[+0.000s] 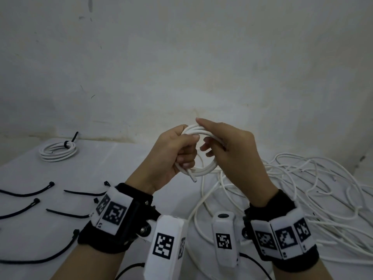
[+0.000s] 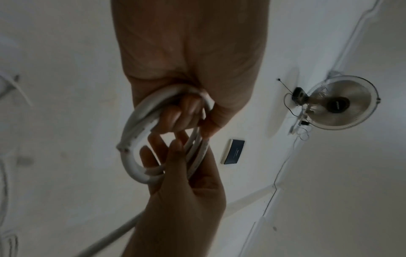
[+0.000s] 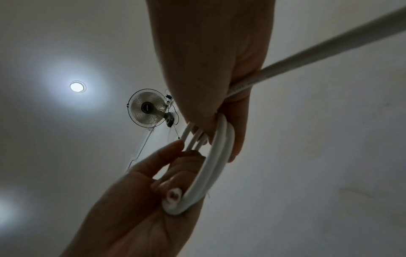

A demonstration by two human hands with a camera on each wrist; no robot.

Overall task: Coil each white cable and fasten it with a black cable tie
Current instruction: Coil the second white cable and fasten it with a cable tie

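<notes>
The coil of white cable is held up in the air above the table, between both hands, with several turns lying side by side. The left hand clenches the coil's left side, thumb across the top strands and fingers curled through the ring; a cut end sticks out just below those fingers, its bare core showing in the right wrist view. The right hand grasps the coil's right side, fingers hooked through the ring and forefinger laid along the top. From the coil a strand drops to a loose tangle of white cable spread on the table, below and right of the coil; how many cables it holds cannot be told.

Far left of the coil, at the table's back edge, lies one finished coil bound by one black tie. Left of and below the held coil, loose ties lie on the table: six can be counted, some partly hidden by the left wrist.

Both wrists wear black bands with white blocks bearing square black-and-white code markers; no words can be read on them. The wrist views show one wall fan, one lit ceiling lamp, and a small dark plate on the wall whose print is too small to read.
</notes>
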